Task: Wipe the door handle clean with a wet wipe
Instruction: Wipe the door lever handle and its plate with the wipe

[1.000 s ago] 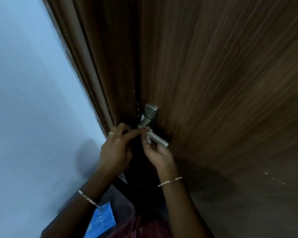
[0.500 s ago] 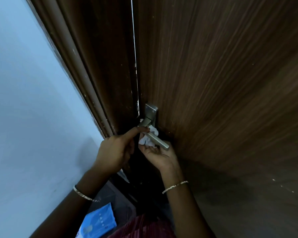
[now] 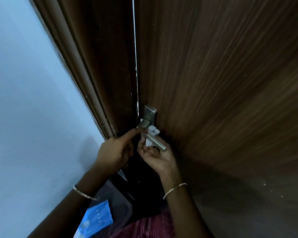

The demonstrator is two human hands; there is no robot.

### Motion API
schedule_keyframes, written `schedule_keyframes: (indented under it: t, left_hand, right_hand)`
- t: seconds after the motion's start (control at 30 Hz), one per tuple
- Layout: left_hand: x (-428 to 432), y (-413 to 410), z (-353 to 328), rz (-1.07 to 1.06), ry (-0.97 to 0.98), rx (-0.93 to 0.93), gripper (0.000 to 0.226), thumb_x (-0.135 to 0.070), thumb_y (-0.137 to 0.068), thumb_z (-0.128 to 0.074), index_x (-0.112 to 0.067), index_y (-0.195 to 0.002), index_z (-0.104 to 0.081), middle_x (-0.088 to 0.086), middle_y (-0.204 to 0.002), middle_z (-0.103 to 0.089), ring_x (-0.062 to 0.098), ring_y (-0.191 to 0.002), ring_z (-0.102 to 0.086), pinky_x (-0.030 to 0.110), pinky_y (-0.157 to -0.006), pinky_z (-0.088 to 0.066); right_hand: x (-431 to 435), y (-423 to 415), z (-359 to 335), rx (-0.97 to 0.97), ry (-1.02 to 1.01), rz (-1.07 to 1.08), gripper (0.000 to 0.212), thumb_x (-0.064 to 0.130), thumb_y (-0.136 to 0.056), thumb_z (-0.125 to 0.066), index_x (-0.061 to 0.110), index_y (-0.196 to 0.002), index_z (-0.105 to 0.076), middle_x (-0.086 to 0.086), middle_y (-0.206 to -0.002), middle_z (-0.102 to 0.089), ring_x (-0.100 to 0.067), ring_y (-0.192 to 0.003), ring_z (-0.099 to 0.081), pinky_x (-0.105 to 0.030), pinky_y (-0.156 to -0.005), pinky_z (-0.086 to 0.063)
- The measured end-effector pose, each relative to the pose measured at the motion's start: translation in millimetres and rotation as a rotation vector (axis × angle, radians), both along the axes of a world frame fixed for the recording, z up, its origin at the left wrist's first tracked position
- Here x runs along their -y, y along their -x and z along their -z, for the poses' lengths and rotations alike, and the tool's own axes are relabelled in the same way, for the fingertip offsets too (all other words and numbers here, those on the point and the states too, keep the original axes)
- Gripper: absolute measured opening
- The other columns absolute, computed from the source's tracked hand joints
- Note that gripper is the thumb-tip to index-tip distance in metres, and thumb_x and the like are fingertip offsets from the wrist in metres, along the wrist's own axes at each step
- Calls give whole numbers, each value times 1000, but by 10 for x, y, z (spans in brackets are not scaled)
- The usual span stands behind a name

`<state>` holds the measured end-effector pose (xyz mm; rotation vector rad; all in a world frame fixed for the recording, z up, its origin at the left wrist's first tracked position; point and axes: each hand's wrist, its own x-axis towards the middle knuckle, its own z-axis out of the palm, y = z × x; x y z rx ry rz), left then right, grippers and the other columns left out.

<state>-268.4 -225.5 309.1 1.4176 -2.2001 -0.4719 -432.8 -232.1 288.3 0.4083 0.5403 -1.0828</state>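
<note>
Brushed-steel lever door handle: right hand curls fingers round crumpled white wet wipe beneath; left hand steadies with 1 straight forefinger; advise firm tipward strokes.

Interior doorway, looks like home or flat. Dark wood-grain door, moulded brown door frame beside it, scuffed paint specks along edge. Plain pale-blue painted wall left of frame. Brushed-metal lever door handle on rectangular plate. Thin strip of light between door and frame. Blue wipes packet low by wall.
</note>
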Motion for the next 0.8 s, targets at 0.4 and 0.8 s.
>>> schedule_keyframes:
  t: [0.4, 0.8]
  left_hand:
    - [-224, 434, 378, -136, -514, -881, 41, -30, -84, -75, -40, -121, -62, -8, -114, -71, 16, -94, -73, 25, -62, -57]
    - [-22, 599, 421, -689, -13, -850, 19, -21, -85, -77, -41, -87, -75, -30, -74, -72, -7, -72, -70, 5, -65, -50]
  right_hand:
    - [-261, 309, -180, -561, -93, -369, 11, 8, -94, -59, 3, -92, -69, -11, -84, -70, -18, -73, -62, -28, -63, -48]
    - [-526, 430, -286, -1299, 507, -188, 29, 1, -101, -53, 12, -120, -71, -4, -105, -78, -16, -92, -78, -25, -75, -63]
